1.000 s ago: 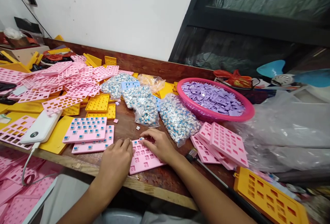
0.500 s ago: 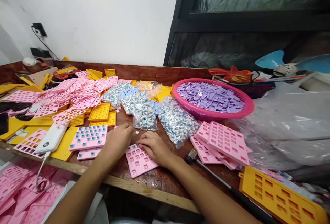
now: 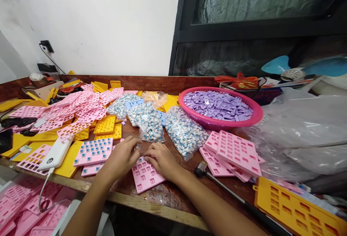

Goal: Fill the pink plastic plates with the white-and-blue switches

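A pink plate with square sockets (image 3: 146,177) lies on the wooden table (image 3: 173,196) between my hands. My left hand (image 3: 124,156) is over the plate's upper left corner, thumb and fingers curled toward a small pale piece that is hard to make out. My right hand (image 3: 161,160) rests on the plate's upper right side, its fingers bent near the top edge; what they hold, if anything, is hidden. Left of my left hand, a pink plate fitted with blue switches (image 3: 93,151) lies on another. Behind my hands are clear bags of blue-and-white switches (image 3: 185,133).
A pink basket of purple pieces (image 3: 253,122) stands behind to the right. Nearer are stacked pink plates (image 3: 238,151), a hammer (image 3: 200,169) and a yellow case (image 3: 298,207). Pink and yellow plates (image 3: 73,105) heap up at left, beside a white power bank (image 3: 55,154).
My left hand has moved from beside the loose switch to the plate's upper left corner, its fingers now turned toward my right hand. The camera view has shifted slightly.
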